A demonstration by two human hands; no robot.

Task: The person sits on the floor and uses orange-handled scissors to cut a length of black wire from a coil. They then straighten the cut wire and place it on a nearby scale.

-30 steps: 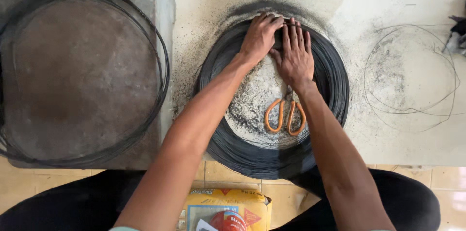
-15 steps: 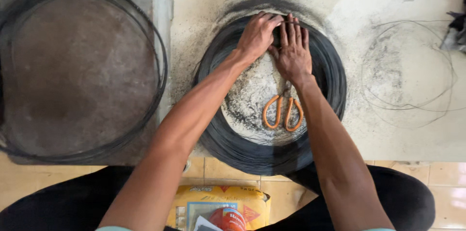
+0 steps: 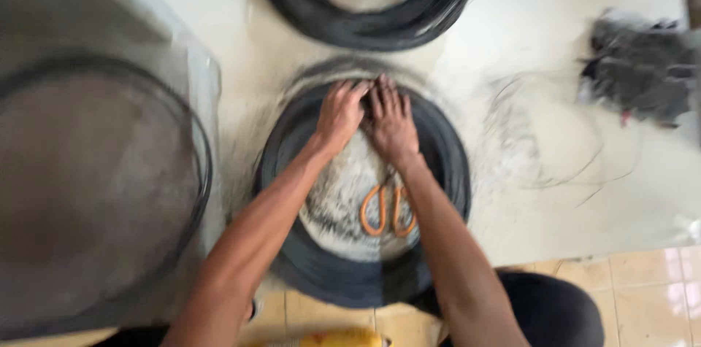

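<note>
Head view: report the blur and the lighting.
Head view: motion blur smears everything; the left hand and right hand on the dark wire coil are soft-edged, the orange-handled scissors blurred, the grey bundle indistinct. Lighting is even and diffuse, without glare or hard shadows.

The matt black coil of thin wire point(image 3: 445, 172) looks like dull metal; the orange scissor handles point(image 3: 387, 212) look like smooth plastic.
</note>
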